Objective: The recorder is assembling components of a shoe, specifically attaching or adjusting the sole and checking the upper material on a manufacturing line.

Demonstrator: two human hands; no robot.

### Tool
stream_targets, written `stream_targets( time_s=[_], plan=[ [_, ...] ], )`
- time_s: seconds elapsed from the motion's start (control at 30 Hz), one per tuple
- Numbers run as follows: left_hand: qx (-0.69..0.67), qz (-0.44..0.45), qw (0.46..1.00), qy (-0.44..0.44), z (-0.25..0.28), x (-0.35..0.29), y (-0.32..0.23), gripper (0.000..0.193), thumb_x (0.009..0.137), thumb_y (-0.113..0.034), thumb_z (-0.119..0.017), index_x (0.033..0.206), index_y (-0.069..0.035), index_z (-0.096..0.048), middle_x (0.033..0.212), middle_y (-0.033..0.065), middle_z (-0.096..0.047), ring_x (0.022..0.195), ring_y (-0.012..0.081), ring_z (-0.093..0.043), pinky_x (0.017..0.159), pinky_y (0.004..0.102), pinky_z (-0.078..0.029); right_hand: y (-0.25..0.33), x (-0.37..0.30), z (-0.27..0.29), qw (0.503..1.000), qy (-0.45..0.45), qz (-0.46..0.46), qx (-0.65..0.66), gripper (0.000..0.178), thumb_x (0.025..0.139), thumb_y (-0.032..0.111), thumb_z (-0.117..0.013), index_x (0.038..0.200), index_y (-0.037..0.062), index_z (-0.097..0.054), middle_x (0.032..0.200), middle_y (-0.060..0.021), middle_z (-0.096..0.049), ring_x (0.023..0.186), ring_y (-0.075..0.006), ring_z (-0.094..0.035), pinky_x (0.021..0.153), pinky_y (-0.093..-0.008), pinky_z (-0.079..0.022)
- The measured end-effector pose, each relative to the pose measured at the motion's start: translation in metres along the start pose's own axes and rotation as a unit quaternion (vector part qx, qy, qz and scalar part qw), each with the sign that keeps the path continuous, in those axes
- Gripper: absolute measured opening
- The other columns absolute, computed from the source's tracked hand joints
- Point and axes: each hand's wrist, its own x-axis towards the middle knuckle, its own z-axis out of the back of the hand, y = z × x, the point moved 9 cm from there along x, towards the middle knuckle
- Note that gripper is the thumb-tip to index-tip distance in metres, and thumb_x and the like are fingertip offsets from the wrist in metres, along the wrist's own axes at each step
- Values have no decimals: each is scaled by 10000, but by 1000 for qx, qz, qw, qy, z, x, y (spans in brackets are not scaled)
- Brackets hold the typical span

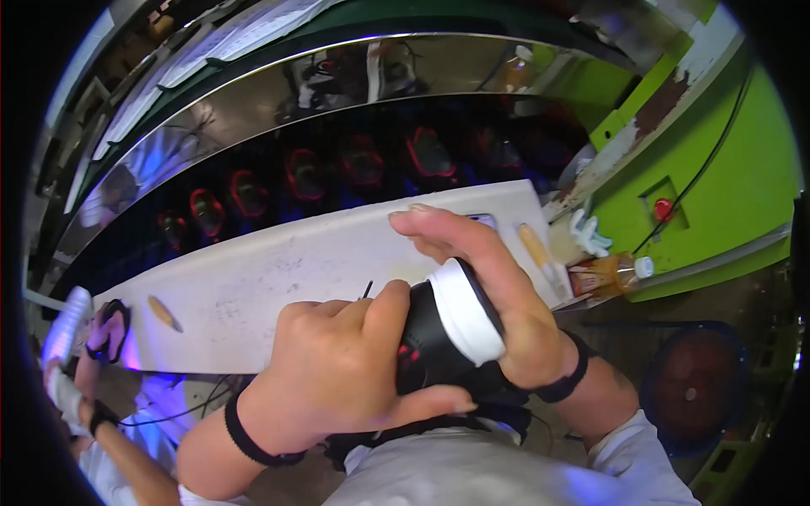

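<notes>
A black shoe (pixel 423 329) with a thick white sole edge (pixel 462 310) is between my two hands, above the near side of the pale worktop (pixel 253 287). My left hand (pixel 337 363) is closed round its black upper, with the thumb along the underside in the picture. On the other side, my right hand (pixel 506 295) presses its palm against the shoe beside the white edge. That hand's fingers curve past the shoe's far end. Both hands cover much of the shoe.
Behind the worktop, several red-lit shoes (pixel 305 174) stand in a dark machine. Two wooden-handled tools (pixel 160 312), a phone (pixel 483 221), a bottle (pixel 612 274) and a glove (pixel 589 232) lie about. A co-worker's gloved hand (pixel 66 390) is at far left. A fan (pixel 693 390) stands lower right.
</notes>
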Motion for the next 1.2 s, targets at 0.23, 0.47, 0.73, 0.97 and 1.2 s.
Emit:
stream_targets(
  time_s=[0.23, 0.47, 0.73, 0.97, 1.2],
  plan=[
    [-144, 93, 970, -170, -1, -104, 56, 726, 956, -606, -552, 1370, -10, -532, 1443, 267, -436, 1284, 367, -491, 1045, 442, -418, -14, -43, -45, 943, -65, 212, -248, 770, 763, 467, -824, 1336, 24, -563, 1198, -140, -629, 1078, -329, -593, 928, -432, -471],
    [-146, 264, 949, -91, -20, -158, 51, 1091, 574, -497, -953, 1451, -60, -474, 1589, 289, -177, 1413, 398, -393, 1121, 473, -396, -68, -66, -77, 931, -59, 158, -323, 473, 712, 265, -828, 1099, 29, -695, 979, -83, -635, 961, -292, -600, 875, -422, -485],
    [-95, 304, 942, -105, -24, -177, 53, 1065, 514, -444, -977, 1413, -89, -531, 1534, 307, -293, 1372, 435, -437, 1074, 488, -442, -78, -52, -91, 956, 52, 111, -268, 317, 648, 229, -826, 817, 109, -585, 861, -52, -525, 920, -285, -528, 864, -422, -382],
    [-76, 279, 953, -91, -21, -165, 46, 1054, 530, -509, -954, 1398, -75, -545, 1507, 329, -319, 1348, 446, -452, 1061, 499, -447, -63, -49, -87, 951, 4, 85, -296, 408, 613, 280, -850, 815, 98, -546, 864, -72, -518, 907, -281, -524, 829, -411, -392],
    [-7, 282, 958, -56, -19, -144, 27, 1063, 538, -562, -937, 1370, -40, -532, 1476, 346, -324, 1334, 458, -444, 1019, 492, -477, -53, -52, -99, 941, -6, 50, -334, 369, 641, 249, -797, 847, 82, -539, 825, -79, -488, 821, -255, -520, 706, -375, -387]
  ],
)
